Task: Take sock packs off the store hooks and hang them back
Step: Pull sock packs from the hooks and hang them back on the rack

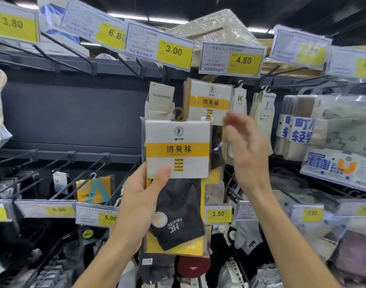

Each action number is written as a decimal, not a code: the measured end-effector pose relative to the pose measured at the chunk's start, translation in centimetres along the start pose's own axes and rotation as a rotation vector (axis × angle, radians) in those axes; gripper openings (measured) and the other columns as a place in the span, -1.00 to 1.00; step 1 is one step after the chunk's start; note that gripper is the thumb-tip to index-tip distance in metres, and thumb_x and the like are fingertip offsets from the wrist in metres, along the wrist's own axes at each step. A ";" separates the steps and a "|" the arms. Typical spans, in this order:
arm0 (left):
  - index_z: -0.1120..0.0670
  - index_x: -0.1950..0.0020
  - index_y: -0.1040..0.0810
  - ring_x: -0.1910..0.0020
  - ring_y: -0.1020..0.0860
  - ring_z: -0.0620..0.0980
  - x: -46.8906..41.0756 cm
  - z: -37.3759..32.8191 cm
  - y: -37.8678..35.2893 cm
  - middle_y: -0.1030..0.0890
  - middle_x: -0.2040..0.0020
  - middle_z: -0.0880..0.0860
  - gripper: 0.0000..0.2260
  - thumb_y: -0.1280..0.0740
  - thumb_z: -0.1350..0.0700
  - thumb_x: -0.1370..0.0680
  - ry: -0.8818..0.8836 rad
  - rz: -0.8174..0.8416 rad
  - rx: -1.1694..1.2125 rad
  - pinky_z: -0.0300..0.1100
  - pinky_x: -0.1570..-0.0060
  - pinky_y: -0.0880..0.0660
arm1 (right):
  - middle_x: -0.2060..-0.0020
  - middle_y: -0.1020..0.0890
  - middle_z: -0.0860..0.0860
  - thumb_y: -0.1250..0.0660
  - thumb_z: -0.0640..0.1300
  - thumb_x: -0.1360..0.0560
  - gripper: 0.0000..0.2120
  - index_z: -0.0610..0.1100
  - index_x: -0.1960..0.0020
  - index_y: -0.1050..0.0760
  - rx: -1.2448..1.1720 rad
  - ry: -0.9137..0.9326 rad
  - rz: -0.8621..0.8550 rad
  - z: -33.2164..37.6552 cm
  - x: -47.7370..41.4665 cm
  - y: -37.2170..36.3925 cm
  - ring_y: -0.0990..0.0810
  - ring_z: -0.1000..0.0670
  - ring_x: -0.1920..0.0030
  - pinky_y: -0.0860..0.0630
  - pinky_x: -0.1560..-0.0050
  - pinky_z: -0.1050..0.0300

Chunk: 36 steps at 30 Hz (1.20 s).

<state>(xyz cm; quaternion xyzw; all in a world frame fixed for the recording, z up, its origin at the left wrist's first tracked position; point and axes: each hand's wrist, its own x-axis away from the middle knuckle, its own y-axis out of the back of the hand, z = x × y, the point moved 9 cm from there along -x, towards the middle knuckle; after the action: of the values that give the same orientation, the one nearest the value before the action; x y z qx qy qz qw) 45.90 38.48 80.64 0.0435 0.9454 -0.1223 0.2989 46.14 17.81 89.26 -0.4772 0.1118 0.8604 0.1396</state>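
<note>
A shop: price tags [173,51] (yellow) above hooked sock packs [209,102].

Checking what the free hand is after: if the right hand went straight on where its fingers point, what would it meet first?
Probably the hanging yellow-banded sock pack, at its lower right corner; the right hand points up-left. The hand is blurred, so depth is unclear.

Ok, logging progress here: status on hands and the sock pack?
Left hand grips sock pack, unhung. Right hand open, up beside hanging packs. Way up looks open.
</note>
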 end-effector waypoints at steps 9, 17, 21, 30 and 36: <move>-0.18 -0.06 -0.50 -0.03 -0.53 -0.23 0.0 -0.1 -0.4 -0.57 -0.01 -0.23 -0.70 -0.06 -0.27 -0.57 -0.183 -0.013 -0.822 -0.16 0.01 -0.46 | -0.07 -0.70 -0.02 -0.28 -0.34 -0.55 -0.65 -0.06 -0.27 -0.46 -0.294 -0.323 0.012 -2.2 -0.9 1.2 -0.67 -0.06 -0.11 -0.57 -0.18 -0.18; -0.19 -0.02 -0.48 0.00 -0.54 -0.14 0.6 4.1 -1.7 -0.50 0.02 -0.24 -0.57 0.14 -0.28 -0.57 -0.107 0.214 -1.422 -0.14 -0.03 -0.36 | -0.09 -0.66 0.07 -0.23 -0.34 -0.57 -0.60 -0.10 -0.38 -0.39 -0.037 -0.257 -0.037 -3.7 -7.6 1.2 -0.63 0.14 -0.11 -0.59 -0.09 0.17; -0.14 0.11 -0.53 0.08 -0.56 -0.11 0.5 3.5 -1.9 -0.56 0.13 -0.21 -0.62 0.03 -0.22 -0.59 -0.183 0.202 -1.390 -0.12 0.09 -0.43 | -0.16 -0.64 0.01 -0.19 -0.37 -0.60 -0.61 -0.08 -0.36 -0.34 -0.001 -0.241 0.065 -4.7 -8.0 -0.6 -0.61 0.07 -0.19 -0.58 -0.20 0.01; -0.09 -0.08 -0.54 -0.03 -0.57 0.00 0.7 2.4 -2.0 -0.59 -0.06 -0.12 -0.80 -0.16 -0.10 -0.66 -0.211 0.253 -1.286 -0.03 -0.12 -0.37 | -0.17 -0.54 -0.01 -0.28 -0.25 -0.56 -0.49 -0.14 -0.49 -0.27 0.349 -0.262 -0.066 -2.8 -2.5 0.8 -0.54 0.11 -0.13 -0.50 -0.02 0.42; 0.17 -0.04 -0.62 -0.11 -0.56 0.08 6.0 0.4 -6.3 -0.65 -0.05 0.11 -0.89 -0.32 0.18 -0.59 -0.547 0.212 -0.839 0.03 -0.21 -0.40 | -0.20 -0.54 -0.06 -0.25 -0.28 -0.56 -0.69 -0.23 -0.30 -0.47 0.427 -0.069 -0.090 2.5 13.0 2.8 -0.52 0.07 -0.24 -0.55 -0.16 0.10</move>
<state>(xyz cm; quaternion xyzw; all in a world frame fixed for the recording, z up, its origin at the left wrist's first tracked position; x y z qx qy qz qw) 40.23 32.41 78.18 -0.0182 0.7908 0.2917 0.5378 36.61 17.78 79.64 -0.4116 0.2651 0.8259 0.2797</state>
